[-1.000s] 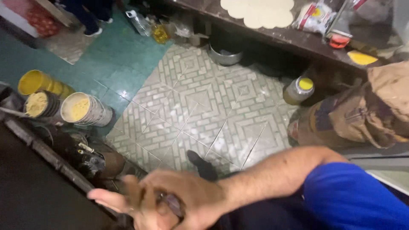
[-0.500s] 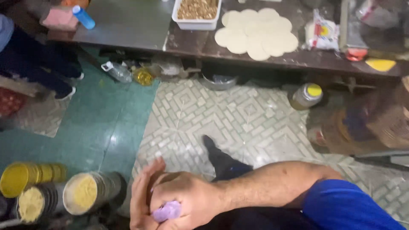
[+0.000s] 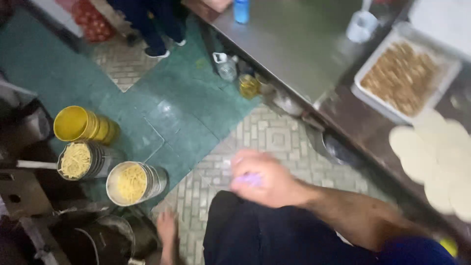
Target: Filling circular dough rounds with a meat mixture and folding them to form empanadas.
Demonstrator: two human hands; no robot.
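Head view, looking down: the right hand (image 3: 265,181) sits in the lower middle of the frame, blurred, its fingers curled together around a small purple object (image 3: 249,180) that shows between them; what the object is cannot be told. The bare forearm runs from that hand toward the lower right, ending in a blue sleeve (image 3: 417,250) at the bottom right corner. The left hand (image 3: 167,228) appears low in the frame, left of the dark trousers (image 3: 260,235), with its fingers loosely spread and holding nothing; it hangs just right of a dark pot (image 3: 105,240) at the lower left.

Left of centre, three round metal containers stand on the green and patterned tile floor: an empty yellow tin (image 3: 78,123) and two tins of pale yellow shreds (image 3: 74,160) (image 3: 131,182).

A steel counter (image 3: 294,44) crosses the upper right, carrying a blue bottle (image 3: 241,10) at the top edge and a white tray of brown pieces (image 3: 402,76) toward the right. Flat pale dough discs (image 3: 431,157) lie at the right edge. Another person's dark legs and shoes (image 3: 147,24) stand at the upper left of centre.
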